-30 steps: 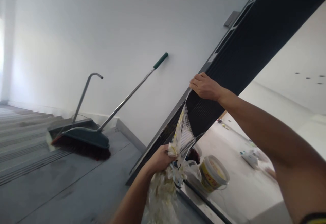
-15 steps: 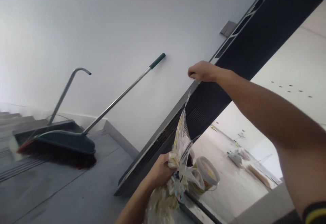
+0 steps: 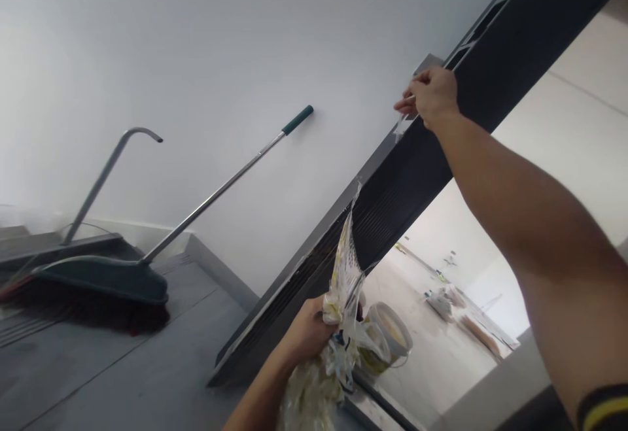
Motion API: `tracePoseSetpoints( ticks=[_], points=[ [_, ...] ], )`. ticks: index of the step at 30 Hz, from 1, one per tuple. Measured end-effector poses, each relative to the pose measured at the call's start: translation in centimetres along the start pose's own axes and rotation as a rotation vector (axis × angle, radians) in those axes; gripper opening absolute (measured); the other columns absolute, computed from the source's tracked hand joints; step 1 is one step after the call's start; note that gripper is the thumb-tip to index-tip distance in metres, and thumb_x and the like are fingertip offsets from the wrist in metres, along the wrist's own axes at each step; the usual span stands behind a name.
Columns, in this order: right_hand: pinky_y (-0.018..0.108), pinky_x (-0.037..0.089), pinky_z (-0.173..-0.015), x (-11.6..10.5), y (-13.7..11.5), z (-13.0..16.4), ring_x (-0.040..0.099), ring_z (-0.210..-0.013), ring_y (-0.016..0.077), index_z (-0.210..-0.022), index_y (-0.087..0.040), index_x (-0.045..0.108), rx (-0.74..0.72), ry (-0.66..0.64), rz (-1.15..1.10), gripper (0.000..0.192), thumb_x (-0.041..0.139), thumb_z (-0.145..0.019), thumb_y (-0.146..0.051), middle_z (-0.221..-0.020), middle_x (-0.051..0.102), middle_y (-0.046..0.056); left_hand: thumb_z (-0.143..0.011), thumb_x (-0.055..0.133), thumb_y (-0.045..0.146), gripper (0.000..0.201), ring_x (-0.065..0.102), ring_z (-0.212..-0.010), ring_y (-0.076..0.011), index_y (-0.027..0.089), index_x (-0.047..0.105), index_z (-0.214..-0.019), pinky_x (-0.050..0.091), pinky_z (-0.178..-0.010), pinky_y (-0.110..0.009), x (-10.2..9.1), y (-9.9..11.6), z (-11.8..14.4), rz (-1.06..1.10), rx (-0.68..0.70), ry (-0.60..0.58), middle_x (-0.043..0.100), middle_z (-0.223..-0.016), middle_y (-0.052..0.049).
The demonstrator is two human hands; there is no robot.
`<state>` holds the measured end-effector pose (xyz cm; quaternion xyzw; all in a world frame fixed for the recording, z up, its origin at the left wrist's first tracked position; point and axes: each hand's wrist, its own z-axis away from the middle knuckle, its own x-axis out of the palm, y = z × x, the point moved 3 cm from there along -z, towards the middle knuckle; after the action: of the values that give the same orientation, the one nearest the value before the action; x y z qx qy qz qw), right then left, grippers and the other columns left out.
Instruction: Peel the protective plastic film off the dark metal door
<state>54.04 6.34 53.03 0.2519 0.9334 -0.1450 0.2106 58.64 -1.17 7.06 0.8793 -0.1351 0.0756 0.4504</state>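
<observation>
My left hand is closed around a crumpled bunch of clear plastic film with yellowish smears. One strip of that film stretches up and clings to the edge of the dark ribbed frame. Higher along the same frame, my right hand pinches a small torn piece of clear film at the frame's edge. A grey wall plate sits just behind my right hand. The ends of my left fingers are partly hidden by the film.
A broom leans on the white wall at left, with a long-handled dustpan behind it. Beyond the frame, a plastic bucket stands on the pale floor. Bags lie farther back.
My right hand has moved up along the frame's edge, and a small piece of film now shows at its fingers. My left hand keeps its hold on the bunched film. The view has shifted slightly.
</observation>
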Motion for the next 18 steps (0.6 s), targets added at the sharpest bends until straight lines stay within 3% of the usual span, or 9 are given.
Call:
tracePoseSetpoints(
  ticks=[6,11,14,18],
  points=[
    [0.019,0.045,-0.052,-1.7,-2.6,-2.3,0.062,-0.057,0.0085,-0.082,-0.013,0.051,-0.374,0.187,0.096,0.005,0.047,-0.079,-0.011,-0.07,0.054,0.0,-0.07,0.052,0.013,0.005,0.048,-0.069,-0.0102,0.012,0.054,-0.066,0.039,-0.067,-0.017,-0.3,0.3,-0.1,-0.026,0.013,0.057,0.054,-0.068,0.0],
    [0.021,0.042,-0.078,-4.1,-2.9,-0.3,0.058,-0.084,0.009,-0.087,-0.009,0.057,-0.669,0.339,0.475,0.012,0.045,-0.084,-0.009,-0.089,0.059,0.009,-0.07,0.054,0.017,0.007,0.049,-0.071,-0.0119,0.011,0.057,-0.07,0.04,-0.068,-0.019,-1.0,-1.4,-0.3,0.041,-0.071,0.101,0.055,-0.07,-0.002],
    [0.025,0.036,-0.091,-5.0,-2.2,0.8,0.049,-0.099,0.0131,-0.093,-0.01,0.057,-0.715,0.367,0.689,0.018,0.04,-0.09,-0.01,-0.099,0.058,0.015,-0.068,0.058,0.021,0.012,0.048,-0.068,-0.0121,0.01,0.059,-0.072,0.039,-0.067,-0.02,-1.9,-2.3,-0.3,0.095,-0.142,0.156,0.056,-0.071,-0.003],
    [0.025,0.034,-0.093,-5.6,-1.3,0.8,0.045,-0.106,0.0125,-0.104,-0.011,0.055,-0.674,0.309,0.789,0.029,0.028,-0.095,-0.013,-0.111,0.052,0.017,-0.064,0.062,0.025,0.017,0.045,-0.066,-0.0116,0.01,0.058,-0.07,0.038,-0.067,-0.021,-2.8,-2.3,-0.2,0.12,-0.177,0.192,0.055,-0.069,-0.003]
  ],
)
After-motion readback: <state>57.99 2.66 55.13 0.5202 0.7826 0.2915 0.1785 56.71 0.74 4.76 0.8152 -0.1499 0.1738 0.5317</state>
